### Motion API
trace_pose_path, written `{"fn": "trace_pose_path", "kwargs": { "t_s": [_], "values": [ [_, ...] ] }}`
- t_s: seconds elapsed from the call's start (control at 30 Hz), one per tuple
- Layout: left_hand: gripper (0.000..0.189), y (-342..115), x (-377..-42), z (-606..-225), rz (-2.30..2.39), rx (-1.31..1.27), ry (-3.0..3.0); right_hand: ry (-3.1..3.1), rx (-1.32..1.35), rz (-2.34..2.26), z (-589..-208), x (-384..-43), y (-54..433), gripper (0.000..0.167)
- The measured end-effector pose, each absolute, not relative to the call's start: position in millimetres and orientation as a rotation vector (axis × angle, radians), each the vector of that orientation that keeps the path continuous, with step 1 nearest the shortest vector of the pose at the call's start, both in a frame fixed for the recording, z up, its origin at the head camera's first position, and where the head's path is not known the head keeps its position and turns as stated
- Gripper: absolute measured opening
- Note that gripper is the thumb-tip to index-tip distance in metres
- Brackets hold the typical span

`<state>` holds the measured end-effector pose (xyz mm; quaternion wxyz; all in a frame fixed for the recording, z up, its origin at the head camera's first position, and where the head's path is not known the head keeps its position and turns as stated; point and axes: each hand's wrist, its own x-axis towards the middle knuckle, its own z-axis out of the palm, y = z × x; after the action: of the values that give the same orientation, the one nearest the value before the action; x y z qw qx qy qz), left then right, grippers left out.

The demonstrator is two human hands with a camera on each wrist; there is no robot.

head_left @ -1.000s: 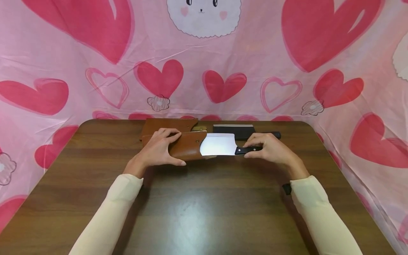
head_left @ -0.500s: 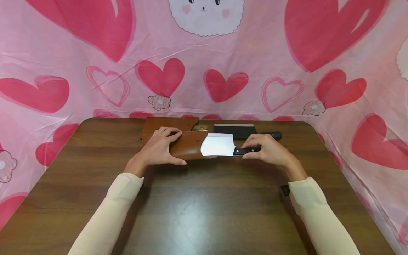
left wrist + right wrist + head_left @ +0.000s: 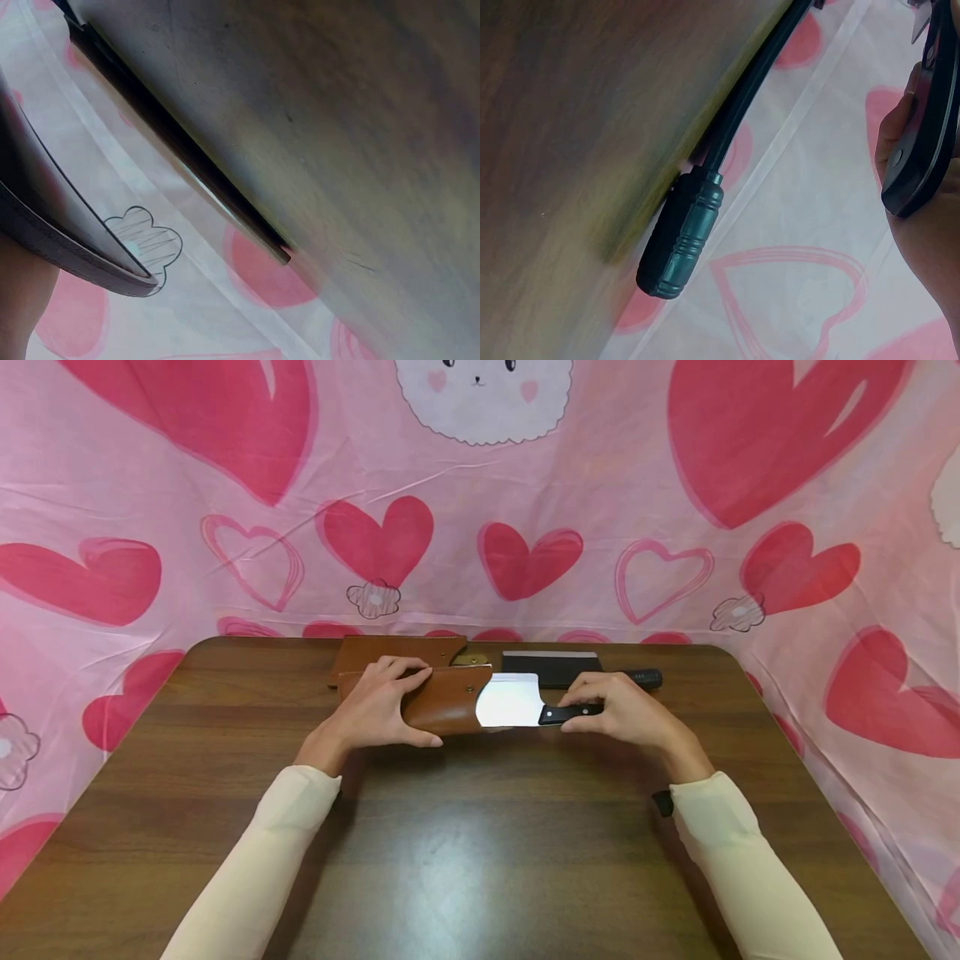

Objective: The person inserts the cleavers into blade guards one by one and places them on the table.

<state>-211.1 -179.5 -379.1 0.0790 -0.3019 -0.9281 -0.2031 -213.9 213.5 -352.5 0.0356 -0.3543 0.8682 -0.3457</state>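
Observation:
In the head view, a cleaver with a bright broad blade [image 3: 510,702] lies partly inside a brown leather sheath [image 3: 450,702], which hides the front of the blade. My left hand [image 3: 367,706] grips the sheath from its left side, thumb along the lower front and fingers over the top. The cleaver's black riveted handle [image 3: 572,713] is pinched between thumb and fingers of my right hand [image 3: 630,712]. From the right wrist, the handle's butt end [image 3: 911,169] shows against the palm. The left wrist view catches the sheath's curved leather edge [image 3: 82,270].
Behind the hands, a second brown leather sheath [image 3: 393,652] lies at the back of the wooden table [image 3: 450,860]. To its right is a black-bladed cleaver [image 3: 551,668] with a ribbed black handle [image 3: 681,232]. A pink heart-patterned cloth [image 3: 525,477] hangs behind the table.
My right hand has moved left with the cleaver, so less of the blade shows outside the sheath. My left hand keeps its grip on the sheath, almost still.

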Motion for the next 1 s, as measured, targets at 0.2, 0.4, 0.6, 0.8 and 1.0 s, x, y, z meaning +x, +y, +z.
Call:
{"fn": "trace_pose_path", "kwargs": {
  "t_s": [0.2, 0.4, 0.6, 0.8, 1.0],
  "values": [
    [0.11, -178.3, -210.0, -379.9, -0.627, -0.892, -2.771, 2.653, -1.101, -1.06, -352.8, -213.9, 208.5, 0.027],
    [0.11, -177.2, -209.4, -379.7, -0.625, -0.898, -2.763, 2.65, -1.115, -1.043, -350.1, -212.6, 203.3, 0.027],
    [0.11, -174.7, -209.3, -381.5, -0.619, -0.905, -2.767, 2.65, -1.146, -1.031, -350.4, -212.2, 198.9, 0.026],
    [0.11, -174.0, -209.4, -381.6, -0.622, -0.901, -2.774, 2.637, -1.154, -1.046, -352.8, -212.4, 196.2, 0.025],
    [0.11, -172.0, -209.7, -381.8, -0.615, -0.918, -2.764, 2.635, -1.147, -1.059, -354.9, -212.0, 191.9, 0.025]
  ]
}}
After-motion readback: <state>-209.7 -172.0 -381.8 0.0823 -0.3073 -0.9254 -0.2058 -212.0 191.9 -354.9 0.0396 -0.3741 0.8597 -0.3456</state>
